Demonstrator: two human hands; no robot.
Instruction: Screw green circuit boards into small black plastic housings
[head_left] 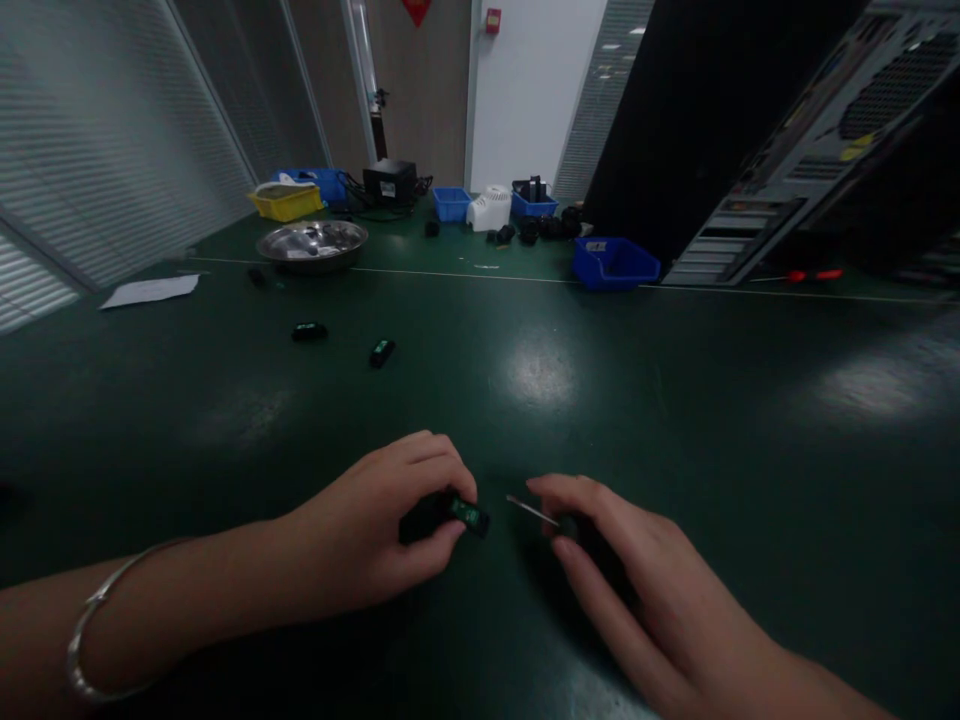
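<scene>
Between the thumb and fingers of my left hand (397, 510) is a small black module with a green circuit board (469, 515). My right hand (637, 570) holds a small screwdriver (534, 509) by its dark handle, its thin metal shaft pointing left towards the module. The tip and the module are apart. Two similar black pieces with green tops lie farther back on the green table (465, 400): one piece (309, 331) at the left, the other (382, 352) nearer the middle.
A metal bowl (313, 244), a white paper (150, 291) and a yellow bin (287, 201) are at the back left. Farther right stand a white device (490, 208), a blue bin (615, 264) and a computer case (817, 140). A red-handled tool (814, 275) lies beside the case.
</scene>
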